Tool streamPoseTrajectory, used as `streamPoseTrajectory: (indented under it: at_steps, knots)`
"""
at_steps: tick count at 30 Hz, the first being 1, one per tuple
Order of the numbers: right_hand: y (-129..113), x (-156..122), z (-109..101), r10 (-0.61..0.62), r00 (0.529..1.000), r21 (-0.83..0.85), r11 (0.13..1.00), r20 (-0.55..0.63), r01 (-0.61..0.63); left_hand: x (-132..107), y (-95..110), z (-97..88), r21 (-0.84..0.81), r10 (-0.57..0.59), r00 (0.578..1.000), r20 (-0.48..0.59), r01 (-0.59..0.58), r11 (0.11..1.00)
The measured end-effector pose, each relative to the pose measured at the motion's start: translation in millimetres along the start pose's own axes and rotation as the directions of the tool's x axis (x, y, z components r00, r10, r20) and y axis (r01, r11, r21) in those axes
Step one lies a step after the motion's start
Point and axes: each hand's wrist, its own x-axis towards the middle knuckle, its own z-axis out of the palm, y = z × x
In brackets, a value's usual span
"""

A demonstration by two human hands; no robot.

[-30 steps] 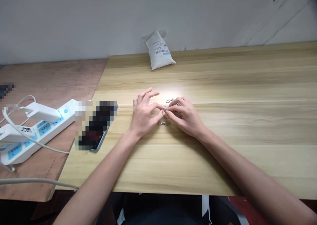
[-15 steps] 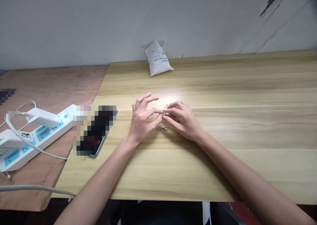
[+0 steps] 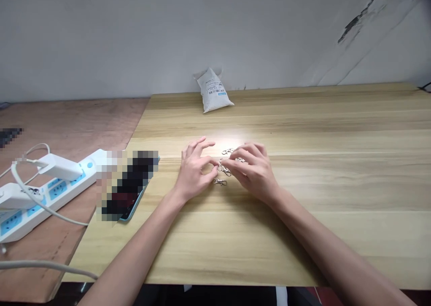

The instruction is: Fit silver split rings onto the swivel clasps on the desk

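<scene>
Lying flat, a blurred phone [image 3: 129,185] separates left hand [image 3: 194,171] from power strip [image 3: 59,190].

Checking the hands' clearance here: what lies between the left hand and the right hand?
Between the left hand and right hand, the head view shows a metal swivel clasp, with another nearer the person.

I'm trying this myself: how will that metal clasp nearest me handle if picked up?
The clasp is probably stiff and light, being small shiny metal. Its smooth surface may slip when pinched. Lying flat on the wooden table, it seems unlikely to roll.
</scene>
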Motion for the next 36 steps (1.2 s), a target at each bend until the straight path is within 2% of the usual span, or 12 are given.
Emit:
streamPoseTrajectory:
  at_steps: [3,7,12,16,19,23,29,33,36]
  knots:
    - [-9,1,0,-0.040,0.999,0.049,0.998,0.025,0.039,0,-6,-1.5,0.032,0.017,0.999,0.042,-0.018,0.999]
    - [-4,-1,0,0.002,0.990,0.142,0.990,0.143,-0.023,1,-17,-6.9,0.100,0.012,0.999,0.050,-0.017,0.995]
    - [7,-4,-7,0.024,0.946,0.257,0.960,0.323,-0.112,1,-26,-13.0,0.174,0.038,0.996,0.079,-0.051,0.983]
    - [3,-2,-13,0.014,0.919,0.277,0.952,0.393,-0.132,1,-29,-16.6,0.204,0.062,0.994,0.091,-0.080,0.976]
    - [3,-4,-10,0.042,0.925,0.227,0.964,0.377,-0.137,1,-29,-18.9,0.203,0.064,0.994,0.083,-0.080,0.976]
    - [7,-8,3,0.102,0.949,0.047,0.991,0.299,-0.122,1,-25,-17.5,0.182,0.065,0.996,0.060,-0.075,0.980]
    - [4,-8,15,0.033,0.964,-0.128,0.992,0.263,0.001,1,-14,-3.5,0.134,0.193,0.974,0.117,-0.208,0.969]
    - [-1,-6,18,0.024,0.962,-0.140,0.990,0.273,0.015,1,-12,0.4,0.134,0.190,0.975,0.115,-0.205,0.970]
    - [-3,-5,20,0.065,0.965,-0.091,0.995,0.255,-0.043,-1,-13,0.2,0.096,0.145,0.981,0.127,-0.157,0.983]
